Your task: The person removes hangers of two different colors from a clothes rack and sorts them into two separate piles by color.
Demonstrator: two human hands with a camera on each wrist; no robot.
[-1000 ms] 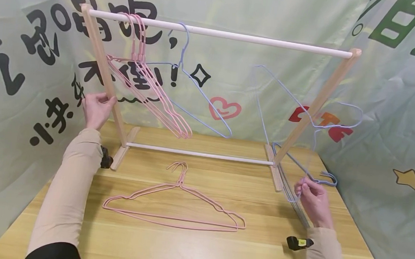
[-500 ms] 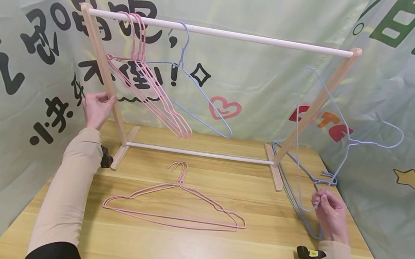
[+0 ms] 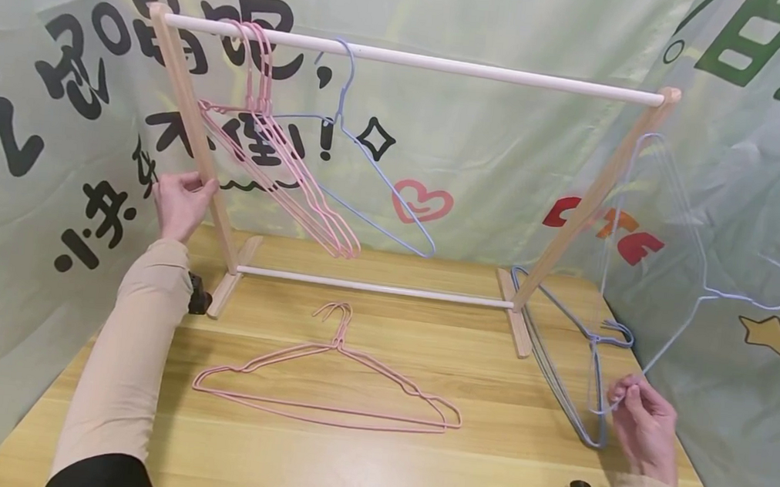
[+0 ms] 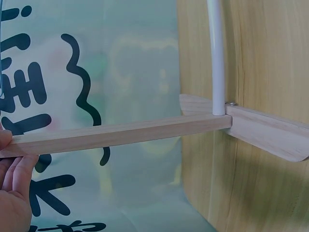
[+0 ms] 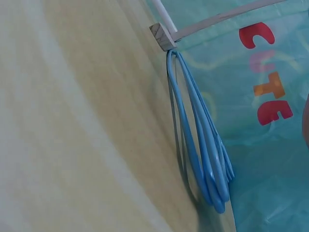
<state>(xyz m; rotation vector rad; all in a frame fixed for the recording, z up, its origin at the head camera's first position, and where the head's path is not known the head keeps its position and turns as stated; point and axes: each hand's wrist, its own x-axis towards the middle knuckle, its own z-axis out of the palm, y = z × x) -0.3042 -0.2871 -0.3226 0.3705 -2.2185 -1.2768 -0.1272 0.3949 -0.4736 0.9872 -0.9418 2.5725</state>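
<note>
Pinched in the fingers of my right hand (image 3: 646,424) is a corner of a pale blue hanger (image 3: 670,338), raised in the air at the right side with its hook pointing right. My left hand (image 3: 183,202) grips the left wooden post (image 3: 183,102) of a small clothes rack, also seen in the left wrist view, where the thumb and fingers hold the post (image 4: 120,137). Several pink hangers (image 3: 263,101) and one blue hanger (image 3: 341,108) hang from the white top bar (image 3: 502,73). Two pink hangers (image 3: 339,343) lie on the table before the rack.
Blue hangers (image 5: 223,191) lie stacked on the table beside the rack's right foot (image 3: 518,328). A white lower bar (image 3: 372,287) joins the feet. Printed cloth (image 3: 508,169) surrounds the wooden table (image 3: 370,474) at the back and sides.
My right hand has moved right and toward me, carrying the blue hanger out past the rack's right post. The left hand keeps its grip on the left post.
</note>
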